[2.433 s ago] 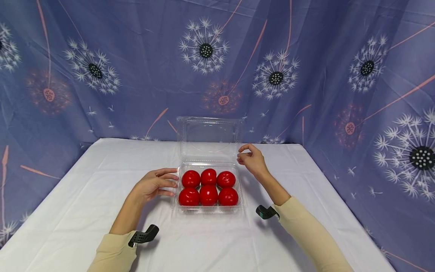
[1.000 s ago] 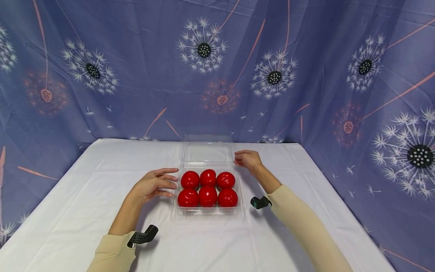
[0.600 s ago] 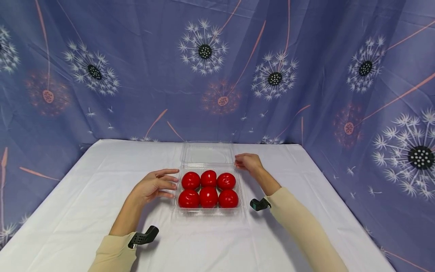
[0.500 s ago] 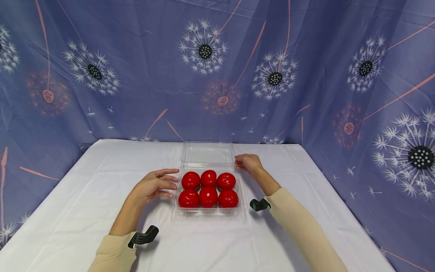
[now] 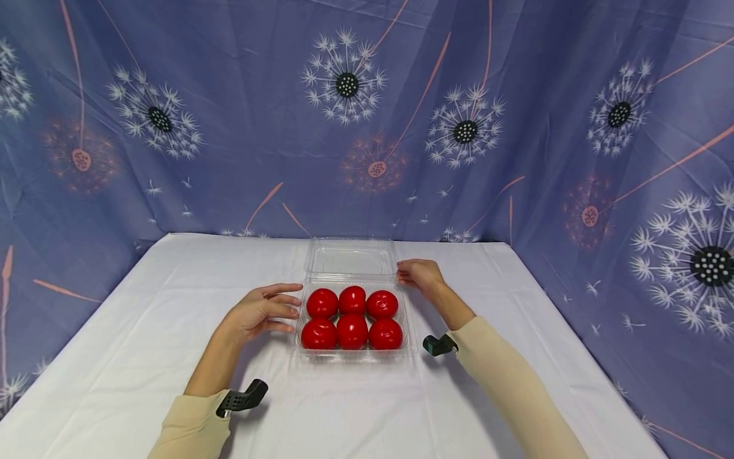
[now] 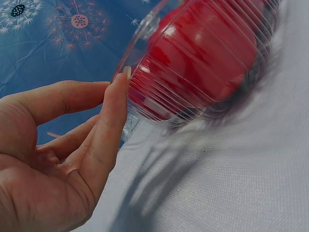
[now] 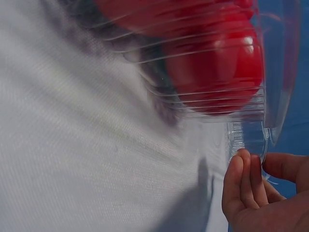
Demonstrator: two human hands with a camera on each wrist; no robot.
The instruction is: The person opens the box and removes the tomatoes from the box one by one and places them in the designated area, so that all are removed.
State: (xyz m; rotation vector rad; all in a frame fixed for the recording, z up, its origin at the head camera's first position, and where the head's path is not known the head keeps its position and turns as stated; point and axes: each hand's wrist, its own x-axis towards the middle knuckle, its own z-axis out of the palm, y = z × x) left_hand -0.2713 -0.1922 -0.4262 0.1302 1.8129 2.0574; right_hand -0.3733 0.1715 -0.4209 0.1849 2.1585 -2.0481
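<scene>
The clear plastic clamshell container (image 5: 353, 354) is positioned on the white tablecloth (image 5: 344, 414), between the two hands. Its base is rectangular, with ribbed side walls and a flanged rim. The lid (image 5: 351, 260), transparent with a recessed panel, is hinged at the rear and folded back toward the patterned curtain (image 5: 241, 134). Six red tomatoes (image 5: 352, 331) occupy the base in two rows of three; their skins are glossy, with bright highlights. The left hand (image 5: 256, 312) pinches the left rim. The right hand (image 5: 421, 275) pinches the lid's right edge near the hinge.
</scene>
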